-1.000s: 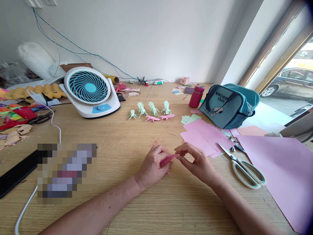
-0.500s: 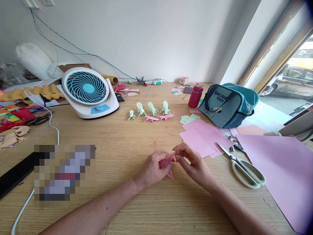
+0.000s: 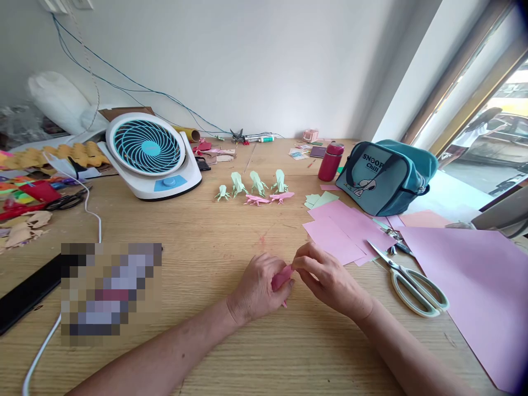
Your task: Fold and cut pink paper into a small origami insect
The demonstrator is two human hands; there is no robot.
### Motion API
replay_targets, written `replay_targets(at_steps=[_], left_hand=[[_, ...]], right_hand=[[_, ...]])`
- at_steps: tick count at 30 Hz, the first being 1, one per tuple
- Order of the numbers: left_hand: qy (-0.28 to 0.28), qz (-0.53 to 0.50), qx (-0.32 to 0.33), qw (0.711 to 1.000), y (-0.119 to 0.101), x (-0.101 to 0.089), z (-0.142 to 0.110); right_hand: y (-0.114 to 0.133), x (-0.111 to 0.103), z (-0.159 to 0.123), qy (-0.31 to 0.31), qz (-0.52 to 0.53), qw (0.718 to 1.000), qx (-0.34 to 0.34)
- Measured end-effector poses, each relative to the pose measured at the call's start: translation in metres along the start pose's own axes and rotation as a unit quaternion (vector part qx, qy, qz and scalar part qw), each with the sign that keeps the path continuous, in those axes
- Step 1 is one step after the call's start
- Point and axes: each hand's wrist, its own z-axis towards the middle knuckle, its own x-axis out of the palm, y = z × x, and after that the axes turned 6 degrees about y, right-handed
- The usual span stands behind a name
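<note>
A small piece of folded pink paper (image 3: 282, 278) is held above the near middle of the table. My left hand (image 3: 260, 287) is closed around it, hiding much of its shape, and a pink tip pokes out below. My right hand (image 3: 325, 280) pinches the paper's upper right end between thumb and forefinger. Farther back stand several light green folded paper figures (image 3: 258, 183), with two pink folded paper figures (image 3: 282, 196) in front of them.
Scissors (image 3: 406, 283) lie open right of my right hand, beside a large pink sheet (image 3: 474, 286). Smaller pink sheets (image 3: 334, 239) lie beyond. A teal bag (image 3: 379, 179) and red bottle (image 3: 330, 162) stand back right. A fan (image 3: 150, 154) stands left, near a white cable (image 3: 93, 212).
My right fingers have closed on the paper's end and the right hand has tipped over slightly. The folded paper has turned in my left hand, showing less of itself. A person now appears outside the window.
</note>
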Motion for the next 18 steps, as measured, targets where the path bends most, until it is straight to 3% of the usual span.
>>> replay_targets(at_steps=[11,18], left_hand=[[0.03,0.02,-0.012,0.999,0.0012,0.0005,-0.0003],[0.026,0.016,-0.012,0.999,0.0037,0.0013,0.0007]], right_hand=[[-0.0028,-0.0008,0.0002,-0.014,-0.014,0.999,0.048],[-0.0024,0.0021,0.002,-0.082,0.111,0.979,0.15]])
